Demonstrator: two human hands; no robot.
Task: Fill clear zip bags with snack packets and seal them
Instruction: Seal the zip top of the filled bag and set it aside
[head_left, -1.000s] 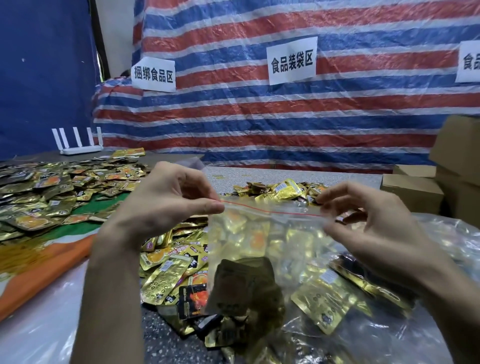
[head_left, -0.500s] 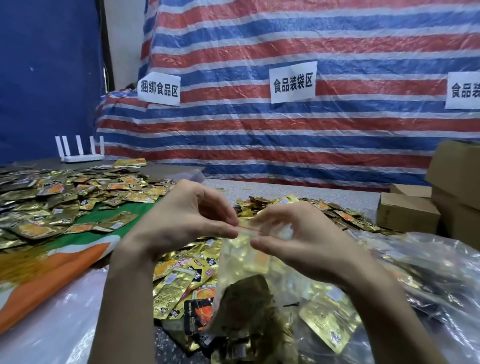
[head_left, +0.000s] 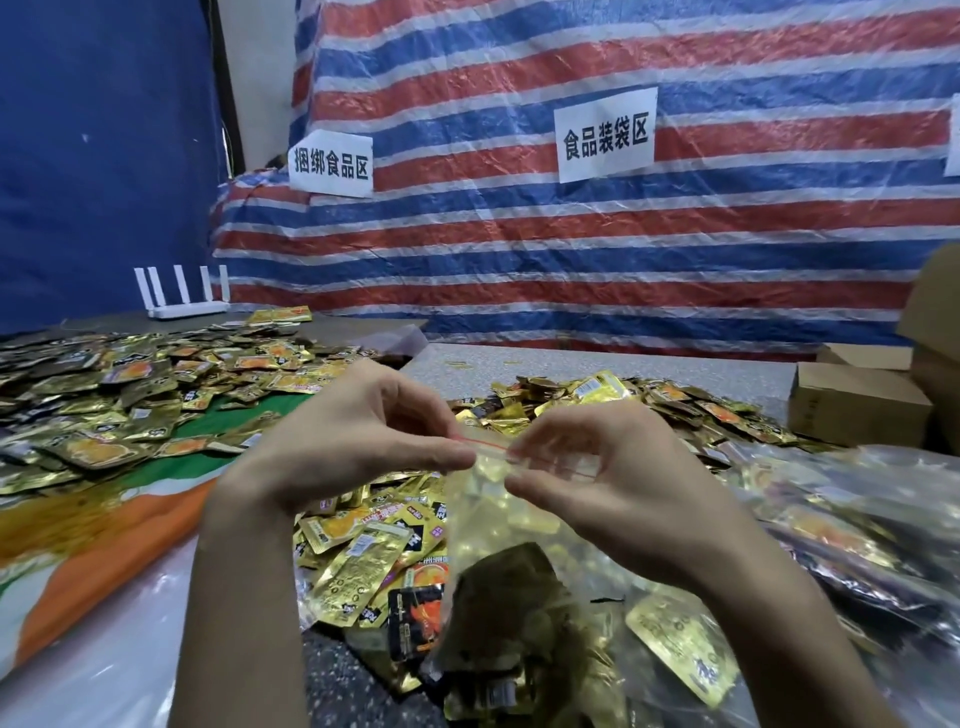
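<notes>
Two hands in view, both yours, both on one clear zip bag (head_left: 485, 525) held up in front of you over the table (head_left: 571, 364). Your left hand (head_left: 358, 441) pinches the bag's top edge at the left end of the red zip line (head_left: 480, 441), thumb and forefinger closed on it, the other fingers curled behind. Your right hand (head_left: 613, 488) pinches the same strip just to the right, thumb under, fingers bent over the top. A short stretch of strip shows between the two pinches; you cannot tell whether it is pressed closed. The bag hangs from the strip. The snack packets (head_left: 514, 618) inside bunch in its lower half, too overlapped to count. Whether its bottom rests on the table, cannot tell. Loose gold packets lie in three spreads, none countable: the left spread (head_left: 130, 400), the far spread (head_left: 623, 400) beyond your hands, the near spread (head_left: 374, 556) under your left wrist. Right of the bag sits a heap of clear plastic (head_left: 857, 519) with packets in it; number of bags unclear. Far right: at least three cardboard boxes (head_left: 857, 402), one cut by the frame. Back left: one white router (head_left: 182, 306), five antennas upright. On the striped tarp (head_left: 571, 249): two paper signs (head_left: 605, 135) in full, a sliver of a third at the right edge. One orange-and-green cloth (head_left: 104, 525) lies under the left spread.
</notes>
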